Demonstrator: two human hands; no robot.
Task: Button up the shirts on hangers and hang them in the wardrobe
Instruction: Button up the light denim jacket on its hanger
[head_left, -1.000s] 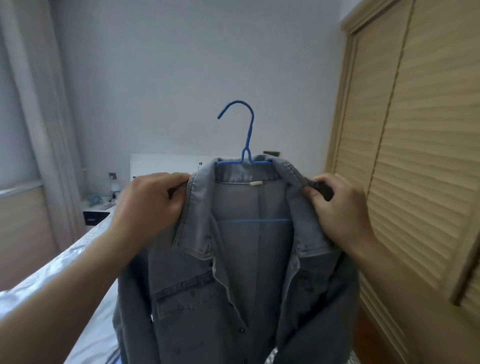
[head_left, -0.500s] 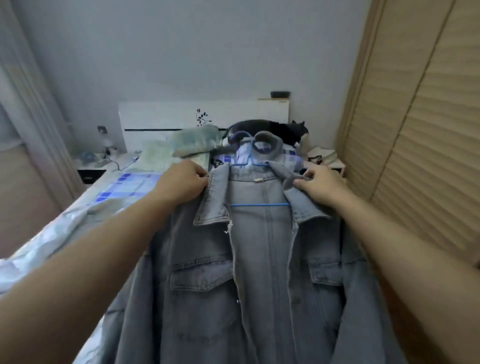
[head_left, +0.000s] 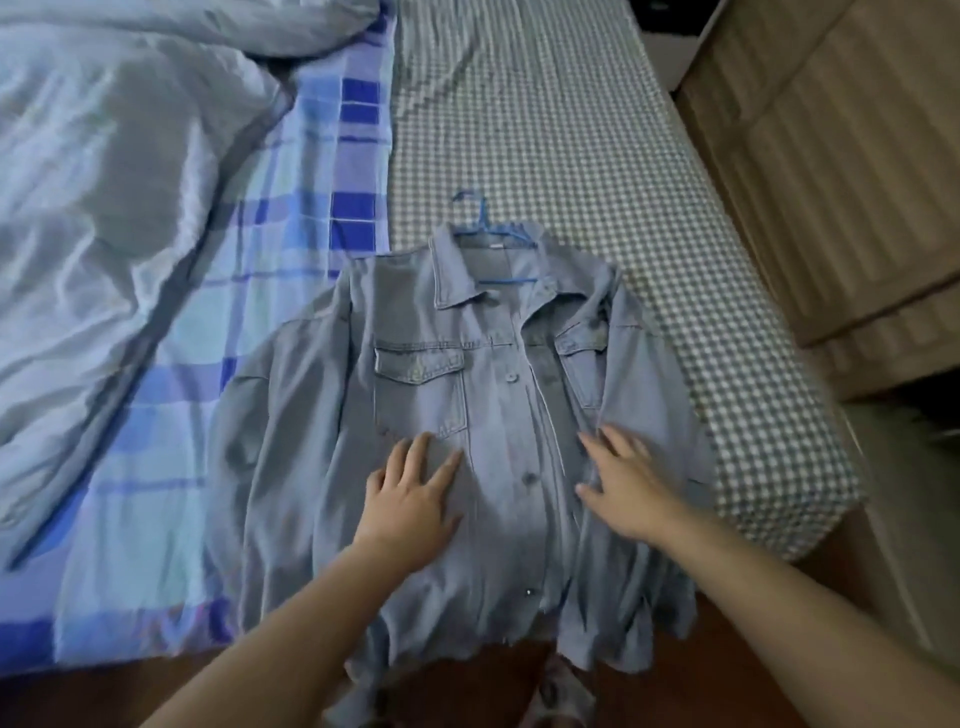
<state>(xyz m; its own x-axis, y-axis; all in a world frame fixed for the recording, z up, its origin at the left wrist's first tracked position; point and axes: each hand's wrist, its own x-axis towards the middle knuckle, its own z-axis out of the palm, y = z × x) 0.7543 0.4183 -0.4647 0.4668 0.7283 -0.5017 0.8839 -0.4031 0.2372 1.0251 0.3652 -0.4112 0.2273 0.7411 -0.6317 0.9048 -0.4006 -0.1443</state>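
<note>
One denim shirt (head_left: 415, 322) on one blue hanger (head_left: 485, 228) lies front-up on the bed (head_left: 571, 130), hem over the edge. Two hands press it flat, fingers spread: left hand (head_left: 413, 499) below the chest pocket, right hand (head_left: 621, 483) on the other panel.

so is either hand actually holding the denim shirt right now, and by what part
Nothing is held. The left hand and right hand lie flat with straight fingers on the front panels of the denim shirt, which lies on the bed.

Hanger (head_left: 485, 234) mostly hidden inside shirt (head_left: 415, 415); hem hangs off bed edge (head_left: 753, 415), blurry.
</note>
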